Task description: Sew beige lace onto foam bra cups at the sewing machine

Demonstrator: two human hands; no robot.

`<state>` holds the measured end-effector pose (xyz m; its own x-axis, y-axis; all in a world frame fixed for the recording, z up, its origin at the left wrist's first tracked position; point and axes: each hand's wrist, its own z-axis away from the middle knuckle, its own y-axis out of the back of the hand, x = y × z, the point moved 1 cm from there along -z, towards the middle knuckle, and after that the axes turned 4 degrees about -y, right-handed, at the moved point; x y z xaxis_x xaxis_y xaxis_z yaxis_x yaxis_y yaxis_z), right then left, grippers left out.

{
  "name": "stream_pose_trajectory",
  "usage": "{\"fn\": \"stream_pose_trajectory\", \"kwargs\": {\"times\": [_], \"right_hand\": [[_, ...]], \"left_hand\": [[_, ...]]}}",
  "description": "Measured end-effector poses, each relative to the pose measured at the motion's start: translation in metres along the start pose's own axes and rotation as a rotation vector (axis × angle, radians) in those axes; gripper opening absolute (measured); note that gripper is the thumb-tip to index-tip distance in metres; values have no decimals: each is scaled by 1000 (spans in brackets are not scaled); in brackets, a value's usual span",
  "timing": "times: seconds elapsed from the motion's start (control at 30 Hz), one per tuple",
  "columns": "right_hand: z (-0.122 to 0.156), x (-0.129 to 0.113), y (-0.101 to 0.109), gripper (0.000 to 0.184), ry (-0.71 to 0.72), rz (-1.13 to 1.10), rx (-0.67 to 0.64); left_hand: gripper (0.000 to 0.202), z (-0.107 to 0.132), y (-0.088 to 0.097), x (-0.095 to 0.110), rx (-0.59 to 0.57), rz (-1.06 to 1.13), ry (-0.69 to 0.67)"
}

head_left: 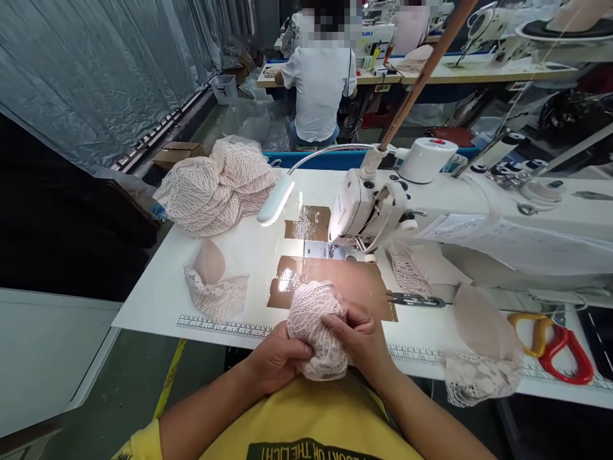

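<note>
- Lace cup (313,326), head view: pale pink, held in both hands across the near edge of the white table (163,287), on the near side of the sewing machine (361,214).
- Left hand (286,358): curled round the cup's lower left, thumb on the lace.
- Right hand (360,331): narrow pinch on its right side, thumb pressing the lace.
- Handling, my read: light, soft, bends easily; textured, so not very slippery. Open weave could snag or stretch. Padding inside: can't tell.
- Best hold: rim at both sides, thumb on top, fingers under; no tugging on single strands.
- Nearby: lace pile (218,185) far left; one loose piece (215,281) left; black snips (416,299) right; red-and-yellow scissors (569,358) farther right.
</note>
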<state>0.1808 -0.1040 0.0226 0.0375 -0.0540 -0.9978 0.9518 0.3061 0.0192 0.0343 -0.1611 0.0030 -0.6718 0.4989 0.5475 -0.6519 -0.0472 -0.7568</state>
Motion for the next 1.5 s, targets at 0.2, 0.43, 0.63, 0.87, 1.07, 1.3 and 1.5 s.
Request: {"fn": "stream_pose_trajectory", "kwargs": {"times": [0.2,0.43,0.63,0.87,1.07,1.3,1.5], "right_hand": [[-7,3,17,27,-139,-223,42],[-4,-18,2,16,-24,157,-373],[-2,-23,-5,15,125,171,-268],[-3,-23,-8,19,68,174,-116],[-5,-18,-3,21,30,225,-104],[-16,-14,13,23,-57,81,-231],[-19,-19,11,31,-156,90,-281]], "left_hand": [[30,30,19,40,-440,-473,136],[61,23,-3,100,-177,-1179,-477],[24,8,-4,78,-218,-1117,-326],[27,10,-9,82,-174,-1241,-389],[19,2,-15,81,-159,-1279,-461],[29,-10,-11,74,-159,-1114,-390],[34,-16,-12,74,-192,-942,-251]]}}
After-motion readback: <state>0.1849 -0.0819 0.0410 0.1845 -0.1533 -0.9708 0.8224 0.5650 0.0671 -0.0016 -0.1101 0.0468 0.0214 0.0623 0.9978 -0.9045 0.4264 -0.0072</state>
